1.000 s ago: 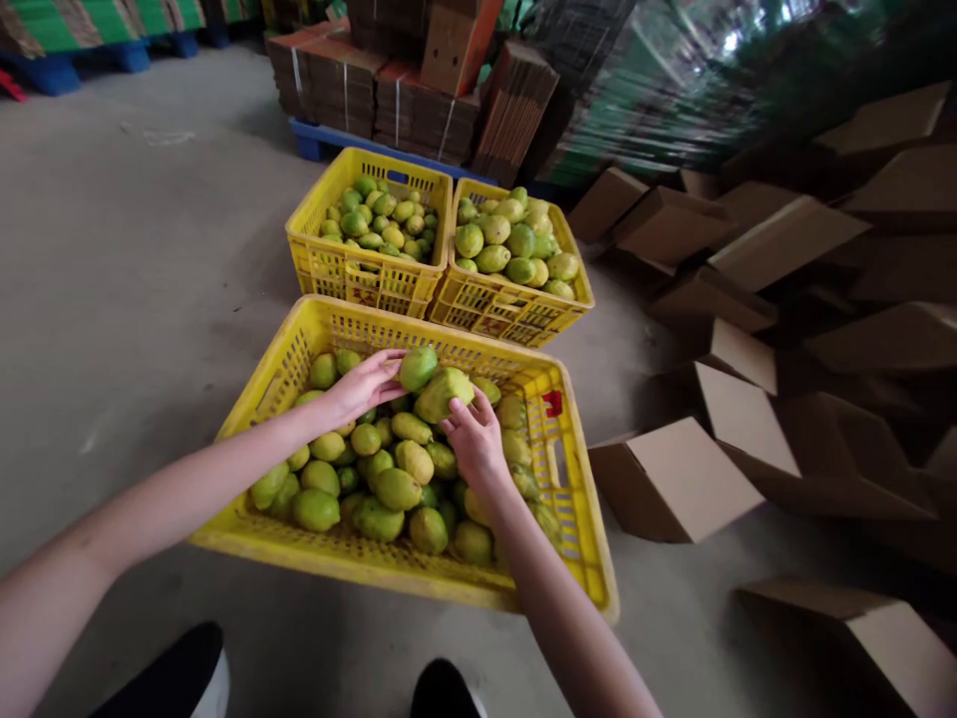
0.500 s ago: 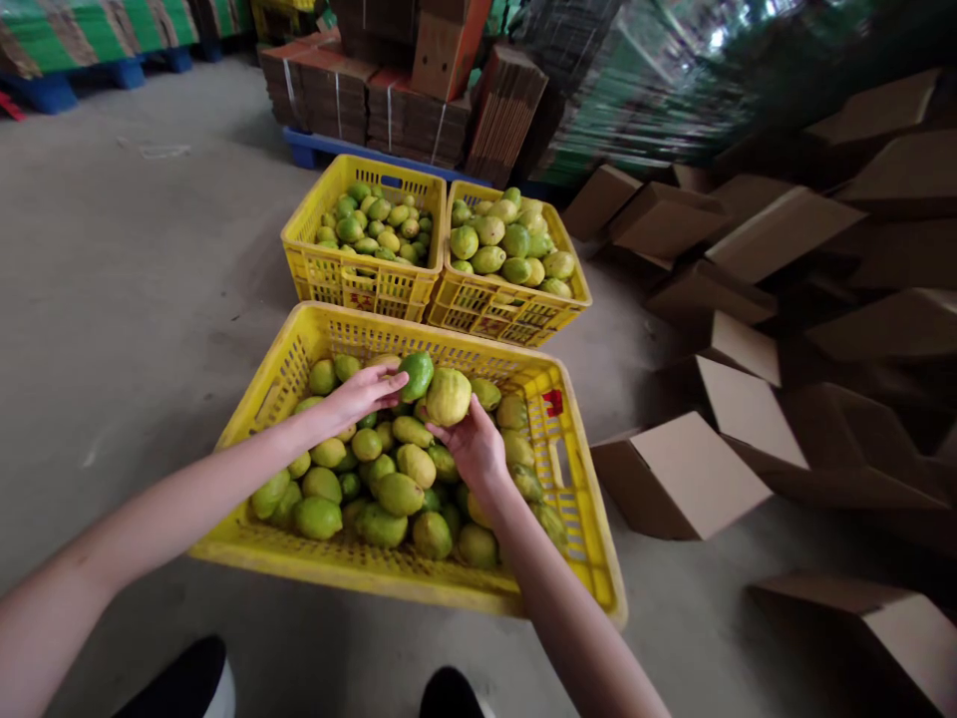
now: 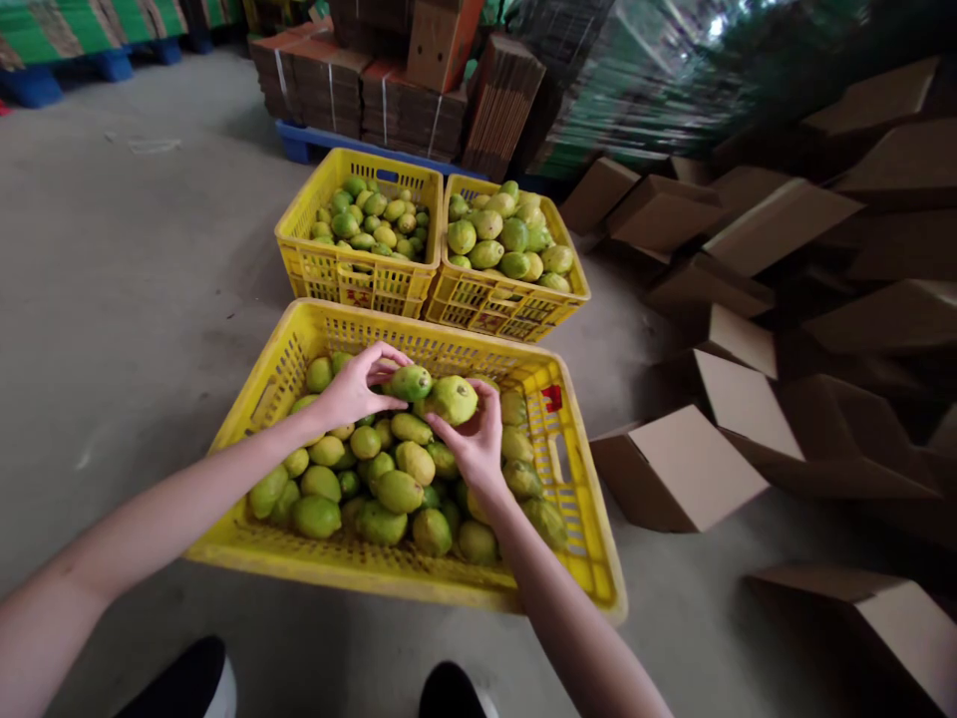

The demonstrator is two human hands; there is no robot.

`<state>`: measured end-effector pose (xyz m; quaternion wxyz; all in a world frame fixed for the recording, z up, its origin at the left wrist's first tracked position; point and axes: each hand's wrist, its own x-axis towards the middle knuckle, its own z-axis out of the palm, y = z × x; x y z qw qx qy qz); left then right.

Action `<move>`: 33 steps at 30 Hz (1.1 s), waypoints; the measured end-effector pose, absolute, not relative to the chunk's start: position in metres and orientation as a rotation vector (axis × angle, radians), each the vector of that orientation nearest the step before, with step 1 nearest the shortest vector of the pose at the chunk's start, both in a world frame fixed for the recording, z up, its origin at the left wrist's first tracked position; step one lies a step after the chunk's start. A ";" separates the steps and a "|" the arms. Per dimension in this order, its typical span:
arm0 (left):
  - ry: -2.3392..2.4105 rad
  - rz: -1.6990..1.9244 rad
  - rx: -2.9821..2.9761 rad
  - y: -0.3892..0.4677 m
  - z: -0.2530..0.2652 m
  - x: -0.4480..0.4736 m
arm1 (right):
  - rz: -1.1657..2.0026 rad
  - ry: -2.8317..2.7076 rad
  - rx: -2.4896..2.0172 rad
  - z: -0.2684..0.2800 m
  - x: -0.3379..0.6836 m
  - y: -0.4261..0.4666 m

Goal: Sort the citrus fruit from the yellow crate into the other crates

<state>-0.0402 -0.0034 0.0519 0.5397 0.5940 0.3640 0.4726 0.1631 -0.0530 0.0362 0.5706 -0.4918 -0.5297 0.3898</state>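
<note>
My left hand (image 3: 364,387) curls its fingers and thumb around a green lemon (image 3: 411,383), whose end faces me. A larger yellow-green lemon (image 3: 453,400) sits between the thumb and fingers of my right hand (image 3: 477,436). The two lemons are side by side, close together, above the middle of a yellow plastic crate (image 3: 404,581). Below my hands, many green and yellowish lemons (image 3: 399,492) cover the bottom of that crate. Part of the pile is hidden behind my hands and forearms.
Two more yellow crates, the left one (image 3: 351,274) and the right one (image 3: 504,314), stand beyond and hold lemons. Cardboard boxes (image 3: 688,469) lie scattered on the right. Flattened cartons (image 3: 329,90) are stacked on a blue pallet (image 3: 299,140) at the back.
Both lemons have been turned in my hands, so their ends now show more. My left fingers have closed further round the green one, and my right fingers have come up around the larger one.
</note>
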 end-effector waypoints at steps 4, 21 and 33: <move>0.791 1.235 1.527 -0.007 0.050 -0.036 | 0.543 -1.421 -1.195 0.034 0.165 -0.058; 0.925 0.762 0.757 -0.004 0.041 -0.034 | 1.422 -0.746 -1.259 0.029 0.164 -0.044; 0.820 0.824 0.700 -0.005 0.042 -0.034 | 1.584 -0.466 -1.055 0.031 0.165 -0.037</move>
